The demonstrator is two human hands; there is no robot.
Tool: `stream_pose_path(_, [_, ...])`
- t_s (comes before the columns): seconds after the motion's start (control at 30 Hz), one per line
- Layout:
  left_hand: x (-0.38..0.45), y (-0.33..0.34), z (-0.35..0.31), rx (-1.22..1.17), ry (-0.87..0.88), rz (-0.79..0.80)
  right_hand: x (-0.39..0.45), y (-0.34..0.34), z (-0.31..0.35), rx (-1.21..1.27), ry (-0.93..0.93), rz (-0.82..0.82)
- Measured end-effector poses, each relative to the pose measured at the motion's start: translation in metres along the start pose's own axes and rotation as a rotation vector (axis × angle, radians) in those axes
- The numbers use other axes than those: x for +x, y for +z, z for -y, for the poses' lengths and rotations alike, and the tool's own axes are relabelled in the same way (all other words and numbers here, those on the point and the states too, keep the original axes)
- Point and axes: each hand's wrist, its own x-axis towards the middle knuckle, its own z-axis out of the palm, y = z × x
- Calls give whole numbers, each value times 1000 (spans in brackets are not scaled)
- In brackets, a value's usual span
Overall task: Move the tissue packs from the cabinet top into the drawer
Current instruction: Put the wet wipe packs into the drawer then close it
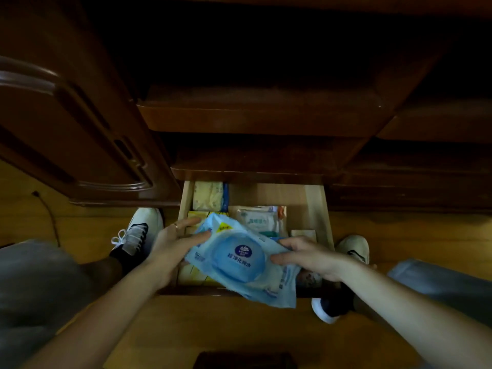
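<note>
- A soft light-blue plastic wipes pack with a round blue flip lid (241, 258) is held over the near half of the open pale-wood drawer (318, 209), tilted so its far corner points to about 11 o'clock and its near corner to about 5 o'clock.
- The left hand (173, 245), with a ring on one finger, grips the pack's 9 o'clock edge: thumb lying on top, fingers reaching past its far corner.
- The right hand (310, 255) grips the 3 o'clock edge, thumb on the top face just beside the lid, fingers curled round the edge.
- In the drawer, at 12 o'clock from the held pack, lies a cream patterned tissue pack (209, 195) against the back left corner.
- At 1 o'clock lies a white and green flat wipes packet (258, 221).
- Yellow packs (195, 274) show beneath the held pack at 8 o'clock.
- The dark brown wooden cabinet (253, 115) rises at 12 o'clock above the drawer.
- A white sneaker (141, 233) stands on the wood floor at 9 o'clock of the drawer; a beige shoe (352, 249) at 3 o'clock.
</note>
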Motion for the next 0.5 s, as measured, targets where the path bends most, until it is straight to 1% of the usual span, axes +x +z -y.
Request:
stream_pose_path(0.03, [1, -3, -4, 81, -1, 60, 0, -4, 2, 8, -19, -57])
stream_pose_path(0.07, [2, -4, -5, 125, -19, 103, 0, -6, 5, 40, -36, -150])
stream_pose_path(0.1, [2, -4, -5, 121, -37, 111, 2, -9, 5, 117, -52, -243])
stream_pose_path(0.13, [2, -1, -4, 89, -46, 92, 5, -14, 4, 232, -63, -303])
stream_pose_path(0.17, [2, 2, -2, 47, -46, 60, 6, -18, 3, 350, -58, -308])
stream_pose_path(0.2, [2, 5, 0, 10, -38, 29, 6, -20, 3, 415, -43, -281])
stream_pose_path(0.27, [5, 12, 4, -24, -19, -10, 8, -18, -3, 358, -19, -218])
stream_pose_path(0.33, [8, 15, 5, -25, -14, -23, 10, -12, -8, 254, -17, -258])
stream_pose_path(0.4, [9, 15, 2, -38, -25, -1, 14, -13, -10, 226, -21, -302])
stream_pose_path(0.43, [9, 14, 0, -49, -44, 27, 15, -15, -9, 223, -19, -280])
stream_pose_path(0.5, [6, 10, -3, -9, -60, 110, 18, -18, -4, 219, -5, -176])
